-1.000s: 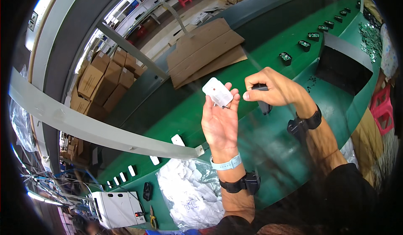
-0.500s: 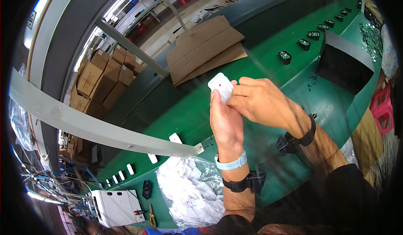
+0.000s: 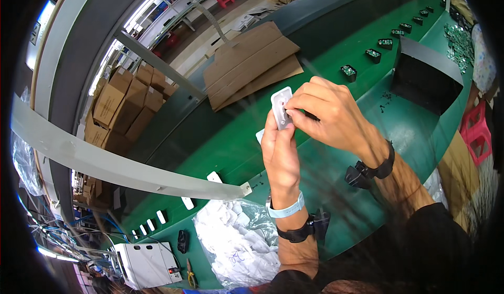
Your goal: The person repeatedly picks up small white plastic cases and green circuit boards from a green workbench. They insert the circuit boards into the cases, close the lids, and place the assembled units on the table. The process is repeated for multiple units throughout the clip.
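Note:
My left hand (image 3: 281, 155) grips a white plastic cover (image 3: 282, 101) upright between thumb and fingers, its hollow inner side with small holes facing me. A second white piece (image 3: 260, 135) peeks out beside the left fingers; whether the hand holds it I cannot tell. My right hand (image 3: 328, 110) has thumb and forefinger pinched together at the inside of the cover. Something dark shows at those fingertips, too small to name. A clear bag of white plastic covers (image 3: 239, 241) lies near my left forearm.
Along the green belt (image 3: 325, 92) stand several black housings with circuit boards (image 3: 348, 73), and white covers (image 3: 187, 203) at left. A grey beam (image 3: 131, 165) crosses from the left. Also around are cardboard sheets (image 3: 252, 63), a black bin (image 3: 428, 79), small black parts (image 3: 386, 100), pliers (image 3: 191, 274) and a white machine (image 3: 147, 265).
The cover in my left hand has turned from its smooth outer face to its hollow inside. My right fingers have moved from its lower edge to its inner face. Another white piece has come into sight.

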A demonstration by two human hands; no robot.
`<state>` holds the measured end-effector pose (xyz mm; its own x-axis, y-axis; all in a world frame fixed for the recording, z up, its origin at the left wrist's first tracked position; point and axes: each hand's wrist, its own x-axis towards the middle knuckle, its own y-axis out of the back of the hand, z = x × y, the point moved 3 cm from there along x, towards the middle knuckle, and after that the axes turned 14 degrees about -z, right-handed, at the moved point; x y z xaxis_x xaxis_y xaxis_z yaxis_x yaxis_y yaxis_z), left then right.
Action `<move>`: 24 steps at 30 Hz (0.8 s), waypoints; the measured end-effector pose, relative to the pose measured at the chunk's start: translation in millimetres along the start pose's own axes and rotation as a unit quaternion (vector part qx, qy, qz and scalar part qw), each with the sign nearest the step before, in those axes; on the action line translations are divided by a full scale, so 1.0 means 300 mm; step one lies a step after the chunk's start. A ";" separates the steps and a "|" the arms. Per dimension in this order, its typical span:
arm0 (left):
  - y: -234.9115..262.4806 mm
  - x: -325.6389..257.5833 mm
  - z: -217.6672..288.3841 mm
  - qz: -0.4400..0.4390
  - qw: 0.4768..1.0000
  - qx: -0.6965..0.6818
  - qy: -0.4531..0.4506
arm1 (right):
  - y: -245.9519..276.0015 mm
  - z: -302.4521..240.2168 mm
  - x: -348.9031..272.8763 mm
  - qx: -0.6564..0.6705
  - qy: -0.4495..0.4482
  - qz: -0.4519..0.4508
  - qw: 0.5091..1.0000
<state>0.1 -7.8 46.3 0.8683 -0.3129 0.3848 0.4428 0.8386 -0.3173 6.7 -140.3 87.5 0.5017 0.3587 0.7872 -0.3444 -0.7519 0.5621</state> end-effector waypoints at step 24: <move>0.015 -0.008 0.021 0.031 0.981 0.190 -0.036 | 0.016 -0.005 0.002 0.026 -0.037 0.027 0.999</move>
<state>-1.5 -0.6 49.3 0.8670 -0.2345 0.4398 0.2620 0.9651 -0.0020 4.1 -142.8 91.2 0.5420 0.2760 0.7937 -0.3314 -0.7978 0.5037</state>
